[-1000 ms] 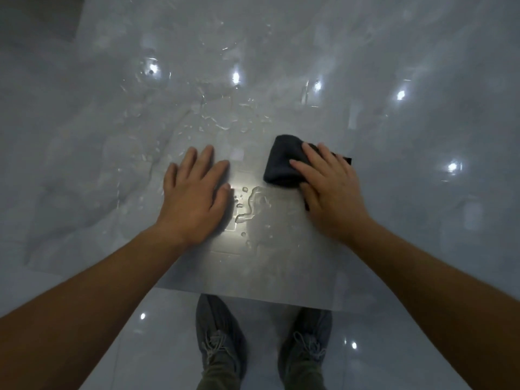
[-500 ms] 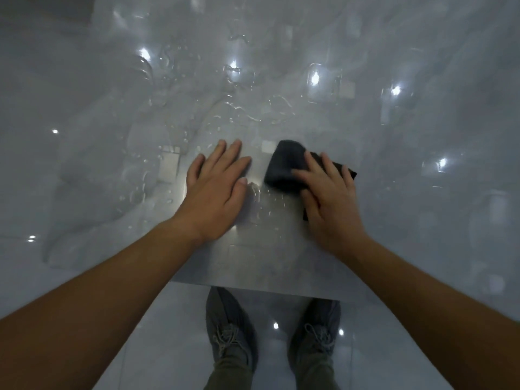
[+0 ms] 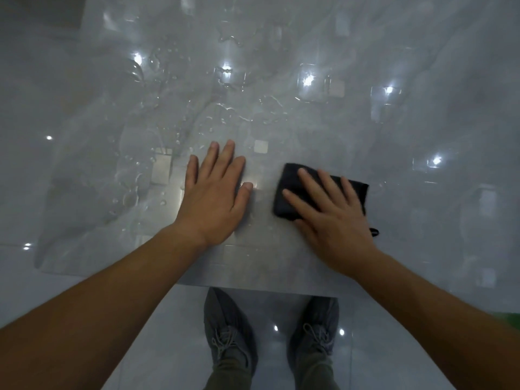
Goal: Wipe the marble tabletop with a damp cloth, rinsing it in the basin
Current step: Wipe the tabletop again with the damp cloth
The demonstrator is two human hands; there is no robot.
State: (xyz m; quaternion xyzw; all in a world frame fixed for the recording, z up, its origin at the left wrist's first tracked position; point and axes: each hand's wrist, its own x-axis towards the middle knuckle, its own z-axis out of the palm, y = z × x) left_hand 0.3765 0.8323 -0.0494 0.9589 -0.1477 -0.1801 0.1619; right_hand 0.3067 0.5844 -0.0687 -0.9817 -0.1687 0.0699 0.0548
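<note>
A dark grey folded cloth (image 3: 289, 190) lies flat on the glossy grey marble tabletop (image 3: 365, 38). My right hand (image 3: 329, 209) presses down on it with fingers spread, covering most of its right half. My left hand (image 3: 216, 192) rests flat on the bare marble a little to the left of the cloth, fingers together and holding nothing. Water droplets and streaks (image 3: 146, 175) sit on the marble left of and beyond my left hand. No basin is in view.
The table's near edge (image 3: 253, 288) runs just below my wrists. Under it my two grey shoes (image 3: 228, 333) stand on the shiny tiled floor. A sliver of something green (image 3: 506, 316) shows at the right edge.
My right hand slid the cloth to the right, away from my left hand. The puddle that lay between my hands is gone. My left hand stays flat on the marble.
</note>
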